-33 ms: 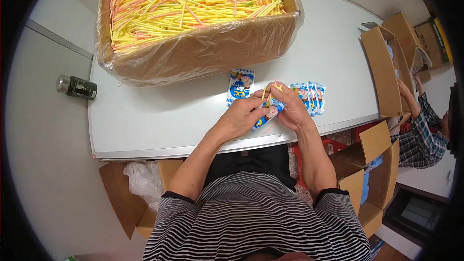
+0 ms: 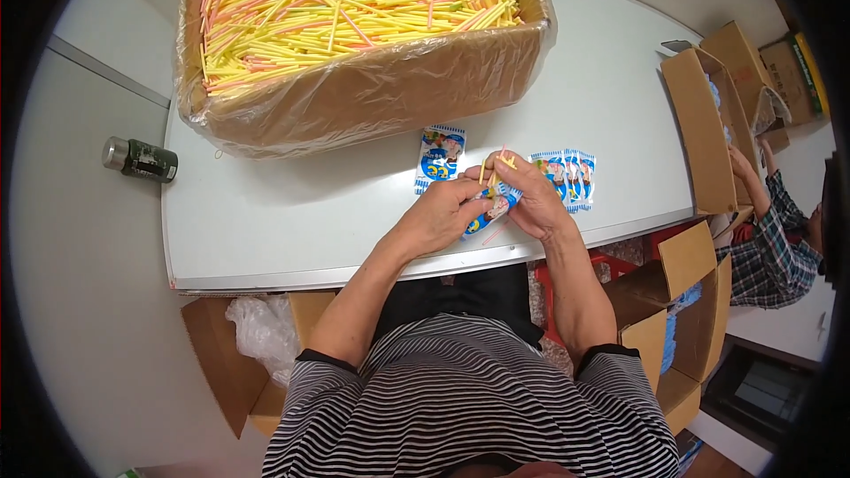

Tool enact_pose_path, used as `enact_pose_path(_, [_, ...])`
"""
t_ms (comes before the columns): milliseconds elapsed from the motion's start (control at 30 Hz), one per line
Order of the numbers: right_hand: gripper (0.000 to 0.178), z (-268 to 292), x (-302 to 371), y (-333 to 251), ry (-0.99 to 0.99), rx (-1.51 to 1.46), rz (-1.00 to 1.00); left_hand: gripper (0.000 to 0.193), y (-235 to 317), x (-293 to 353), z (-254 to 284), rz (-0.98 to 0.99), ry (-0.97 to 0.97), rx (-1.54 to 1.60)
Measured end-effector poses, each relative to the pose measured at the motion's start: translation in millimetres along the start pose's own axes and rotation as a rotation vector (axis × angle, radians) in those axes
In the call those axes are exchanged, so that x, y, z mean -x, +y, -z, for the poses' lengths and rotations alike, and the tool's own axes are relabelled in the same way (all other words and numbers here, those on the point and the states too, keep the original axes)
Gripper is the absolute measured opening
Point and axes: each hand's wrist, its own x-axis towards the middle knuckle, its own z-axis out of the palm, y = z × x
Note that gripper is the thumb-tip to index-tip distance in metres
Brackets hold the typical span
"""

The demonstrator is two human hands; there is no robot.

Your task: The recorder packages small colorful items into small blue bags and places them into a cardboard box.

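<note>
Close to the table's front edge, my two hands meet around a small blue and white printed packet (image 2: 485,219). My left hand (image 2: 434,219) pinches the packet between thumb and fingers. Closed around a few thin yellow and pink sticks (image 2: 506,160) is my right hand (image 2: 537,201), which also touches the packet's upper end. My fingers partly hide the packet's mouth. A pink stick (image 2: 493,237) shows just below the packet. One similar flat packet (image 2: 440,158) lies beyond my left hand, and several overlapping packets (image 2: 567,180) lie right of my right hand.
A large plastic-lined carton (image 2: 372,88) full of yellow and pink sticks stands on the white table (image 2: 266,239). A dark green flask (image 2: 142,160) is at far left. Open cartons (image 2: 235,363) flank me below the table. At right, another person (image 2: 770,252) reaches into a carton (image 2: 695,137).
</note>
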Motion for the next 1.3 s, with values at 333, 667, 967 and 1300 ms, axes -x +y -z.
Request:
enact_pose_path(333, [0.024,13,-7,22,0.071,-0.140,-0.031,0.025,-6,-10,4,0.253,-0.100,-0.007])
enact_pose_path(667, [0.021,37,-23,21,0.350,0.852,0.519,0.019,-32,10,-1,0.187,0.444,0.517])
enact_pose_path(967, [0.016,39,-25,9,0.356,0.348,0.478,0.020,-25,25,16,0.260,0.193,0.260])
enact_pose_path(1300, [0.017,-52,1,-19,-0.075,0.012,0.672,0.024,-21,24,2,0.252,-0.017,0.472])
